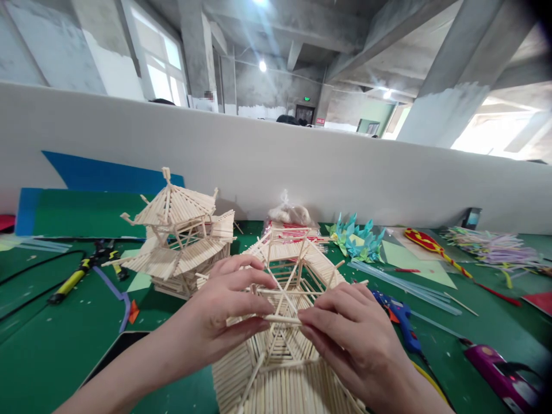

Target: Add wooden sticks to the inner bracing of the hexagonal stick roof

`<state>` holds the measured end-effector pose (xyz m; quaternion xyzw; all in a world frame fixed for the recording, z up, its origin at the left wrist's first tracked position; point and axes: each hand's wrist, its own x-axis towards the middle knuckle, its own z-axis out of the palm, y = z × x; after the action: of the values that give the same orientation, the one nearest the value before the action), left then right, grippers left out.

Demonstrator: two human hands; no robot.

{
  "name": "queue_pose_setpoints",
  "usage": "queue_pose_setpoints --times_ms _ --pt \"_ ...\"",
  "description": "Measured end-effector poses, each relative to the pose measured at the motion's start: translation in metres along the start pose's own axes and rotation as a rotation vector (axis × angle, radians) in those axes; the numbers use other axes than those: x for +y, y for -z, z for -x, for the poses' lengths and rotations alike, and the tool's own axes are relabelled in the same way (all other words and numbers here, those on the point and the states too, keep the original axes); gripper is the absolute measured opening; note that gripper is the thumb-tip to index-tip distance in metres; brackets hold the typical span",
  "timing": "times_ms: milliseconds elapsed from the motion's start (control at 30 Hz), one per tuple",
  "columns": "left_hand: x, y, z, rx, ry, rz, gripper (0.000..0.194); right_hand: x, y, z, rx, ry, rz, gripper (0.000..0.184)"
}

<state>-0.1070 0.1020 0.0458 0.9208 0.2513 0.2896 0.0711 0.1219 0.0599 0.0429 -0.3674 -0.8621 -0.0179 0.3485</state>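
A short wooden stick (283, 319) lies crosswise between my hands, over a half-built pavilion model (297, 388) made of wooden sticks. My left hand (230, 305) pinches the stick's left end between thumb and fingers. At the other end, my right hand (351, 328) grips it with closed fingertips. Below and behind the stick, several thin sticks cross in a star shape at the model's open top. Slatted roof panels spread around this frame, and my hands cover parts of its sides. A taller pavilion model (185, 247) with a pointed roof stands behind my left hand.
On the green table, a blue glue gun (401, 319) and a purple device (500, 374) lie at right, near clear glue sticks (409, 287). A turquoise paper flower (357, 238) and bagged sticks (291, 224) sit behind. A yellow-black tool (71, 282) lies left. A white partition (259, 158) rises behind.
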Motion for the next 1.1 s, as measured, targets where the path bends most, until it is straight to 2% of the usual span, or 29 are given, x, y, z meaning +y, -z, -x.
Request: queue_pose_setpoints --times_ms 367,500,700,800,933,1100 --pt "0.002 0.001 -0.001 -0.039 0.022 -0.046 0.016 0.001 0.0 0.0 -0.025 -0.004 -0.007 0.011" --pt "0.006 -0.002 -0.006 -0.042 -0.012 -0.062 0.013 0.002 0.0 0.001 -0.041 -0.026 -0.009 0.012" --pt "0.001 -0.011 -0.006 0.079 -0.032 -0.032 0.019 0.003 0.003 -0.001 -0.018 -0.032 0.003 0.012" --pt "-0.004 -0.011 -0.005 0.084 -0.085 -0.035 0.021 0.009 0.007 0.005 -0.025 -0.079 -0.029 0.026" --pt "-0.009 -0.013 -0.004 0.063 -0.098 -0.029 0.021 0.024 0.012 0.022 0.041 -0.178 -0.087 0.044" --pt "-0.007 -0.019 -0.004 0.172 -0.056 0.076 0.024 0.035 0.014 0.041 0.094 -0.276 -0.192 0.04"
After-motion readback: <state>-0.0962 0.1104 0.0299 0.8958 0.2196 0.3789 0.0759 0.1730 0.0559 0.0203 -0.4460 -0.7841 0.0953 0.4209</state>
